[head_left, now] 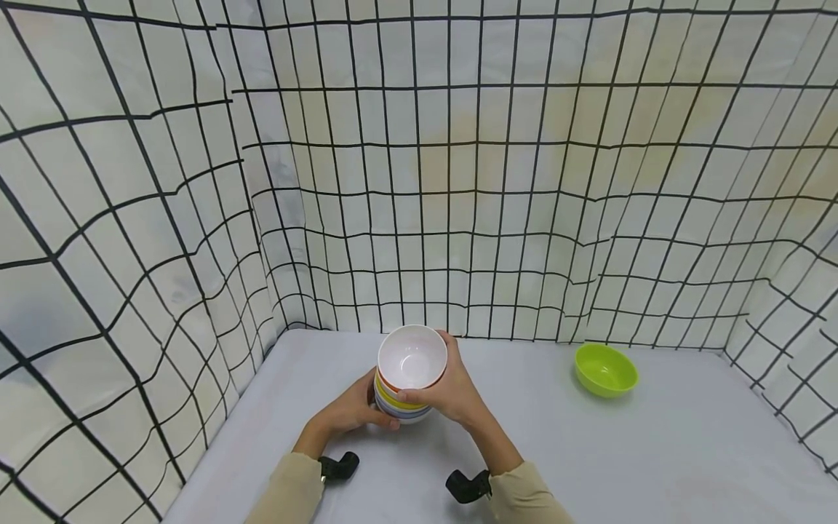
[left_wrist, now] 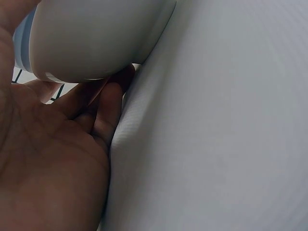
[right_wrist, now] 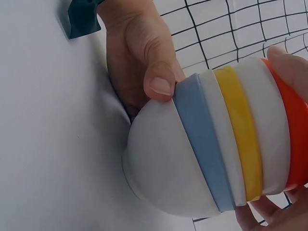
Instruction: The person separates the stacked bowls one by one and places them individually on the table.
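A stack of white bowls with coloured bands stands on the table left of centre. In the right wrist view the lowest bowl has a blue band, then come a yellow band and an orange-red band at the top. My left hand holds the lowest bowl from the left, thumb on its near side; its fingers go partly behind and under the bowl in the left wrist view. My right hand grips the upper bowls from the right, thumb in front and fingers round the far side.
A lime-green bowl stands apart at the right of the white-covered table. White walls with black grid lines enclose the back and sides. Black wrist mounts sit at both of the person's cuffs, close above the table.
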{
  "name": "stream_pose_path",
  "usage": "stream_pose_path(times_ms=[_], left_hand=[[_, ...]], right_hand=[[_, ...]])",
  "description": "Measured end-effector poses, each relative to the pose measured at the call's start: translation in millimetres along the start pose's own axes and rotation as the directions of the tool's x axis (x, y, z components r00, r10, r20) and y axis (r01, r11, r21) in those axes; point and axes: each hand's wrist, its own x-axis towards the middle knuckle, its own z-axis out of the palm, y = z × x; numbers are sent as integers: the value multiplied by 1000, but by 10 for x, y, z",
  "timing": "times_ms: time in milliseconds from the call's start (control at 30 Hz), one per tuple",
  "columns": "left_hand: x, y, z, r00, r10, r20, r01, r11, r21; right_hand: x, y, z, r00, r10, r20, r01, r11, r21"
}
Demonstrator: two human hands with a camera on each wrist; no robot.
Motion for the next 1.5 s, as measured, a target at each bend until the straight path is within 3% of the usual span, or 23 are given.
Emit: stream_pose_path(times_ms=[500,667,833,933,1233,1500], left_hand=[[-14,33,5,1000,1,0,-1,1000,-11],[-7,25,-2,1000,18,10,-18,1000,-13],[-1,20,-9,1000,27,10,-27,1000,-12],[4,17,-10,1000,22,9,-22,1000,-12],[8,8,-12,1000,24,9,-24,1000,-9],[-2,0,-7,1000,2,2,-2,1000,-10]], right_hand=[[-6,-27,-64,999,-1,-41,-2,997,-80],[15,-35,-72,987,26,-156,-43,994,-103],[31,-59,-94,951,31,-309,-79,986,-146],[32,-91,-118,933,23,-360,-90,981,-170],[30,-156,-178,926,-6,-378,-82,973,-216],[27,-147,-193,940,4,-342,-101,958,-267]])
